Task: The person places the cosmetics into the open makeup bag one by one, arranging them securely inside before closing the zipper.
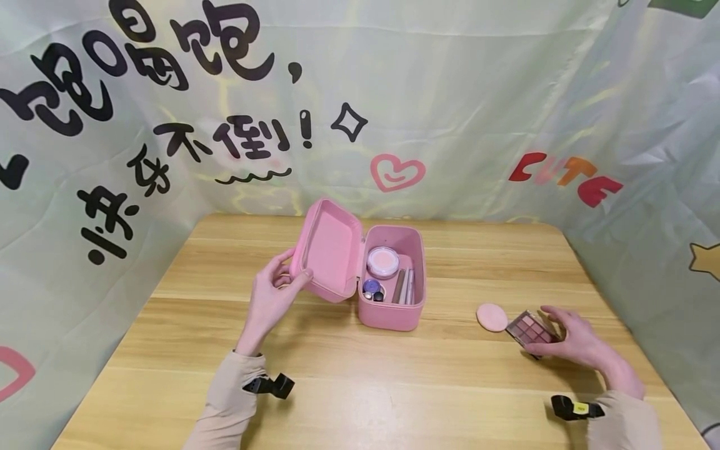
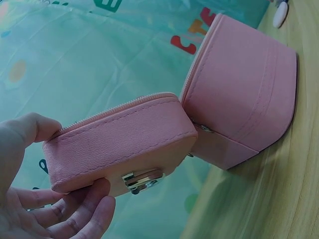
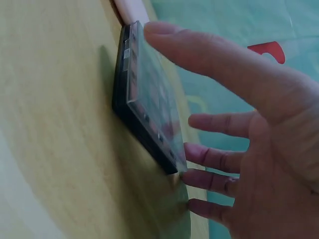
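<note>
A pink makeup case [image 1: 389, 317] stands with its lid [image 1: 332, 247] swung out to the left. My left hand [image 1: 272, 294] grips the lid by its outer edge, thumb on one side and fingers on the other; in the left wrist view the lid's metal clasp [image 2: 143, 180] shows beside the fingers. Inside the case are a round compact [image 1: 383, 262], several slim tubes and small round pots. My right hand [image 1: 579, 340] is at an eyeshadow palette [image 1: 530, 329] with a clear cover, fingers spread and thumb over its edge; whether the thumb touches it is unclear.
A round pink powder puff [image 1: 492, 317] lies against the palette's left side. The wooden table [image 1: 365, 387] meets a printed cloth backdrop [image 1: 467, 125] behind and at both sides. Each sleeve carries a black wrist camera.
</note>
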